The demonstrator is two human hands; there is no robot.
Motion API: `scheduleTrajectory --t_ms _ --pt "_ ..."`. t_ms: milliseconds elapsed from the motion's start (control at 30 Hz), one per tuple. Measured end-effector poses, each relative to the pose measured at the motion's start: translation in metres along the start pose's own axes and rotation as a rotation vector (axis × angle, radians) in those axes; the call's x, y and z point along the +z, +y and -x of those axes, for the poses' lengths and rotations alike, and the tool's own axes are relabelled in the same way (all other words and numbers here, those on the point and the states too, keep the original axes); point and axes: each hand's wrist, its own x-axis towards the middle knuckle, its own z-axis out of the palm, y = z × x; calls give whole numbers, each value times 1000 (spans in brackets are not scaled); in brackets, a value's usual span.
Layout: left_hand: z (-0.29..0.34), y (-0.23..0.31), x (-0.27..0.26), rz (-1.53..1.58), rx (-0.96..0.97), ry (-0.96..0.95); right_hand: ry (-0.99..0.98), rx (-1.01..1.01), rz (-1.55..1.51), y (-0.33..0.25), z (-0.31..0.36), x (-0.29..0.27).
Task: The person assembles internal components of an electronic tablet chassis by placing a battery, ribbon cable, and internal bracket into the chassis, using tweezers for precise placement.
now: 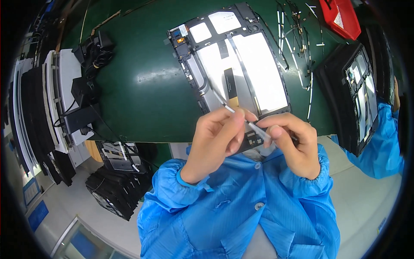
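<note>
Left hand (215, 144): thumb and forefinger pinched together on the cable strip, other fingers curled in.
Right hand (299, 144): thumb and forefinger closing on the strip's near end, close to the left fingertips.
Cable strip (258, 130): thin, flat, pale grey — stretched between the two hands, above the lower edge of the open device; its far part runs up over that device.
Open device (265, 71): one, flat on the table, slightly turned; black frame, white and silver plates, a dark ribbon at mid-panel.
Table (142, 112): green, glossy.
Loose strips (297, 47): a number, black and white, scattered right of the device.
Tray (343, 19): red, one, upper right corner.
Device stack, right (353, 97): black-framed units, tilted, near the table's edge.
Power adapters (84, 116): black, with cords, left side, beside a row of panels (51, 99).
Device stack, lower left (114, 192): black, below table level.
Co-worker: blue sleeve (373, 149), far right.
</note>
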Motion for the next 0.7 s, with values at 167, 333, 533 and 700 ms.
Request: scheduleTrajectory --t_ms 167,333,533,700 --pt "2 -1 3 -174 92 -82 -283 215 -470 1 -5 -15" --pt "3 1 -9 -51 108 -283 -474 386 -541 -1 -9 -9" --pt "9 -5 -7 -218 244 -237 -547 368 -556 7 -6 4" --pt "36 -19 -32 -469 454 189 -213 -11 -45 7 -7 12"
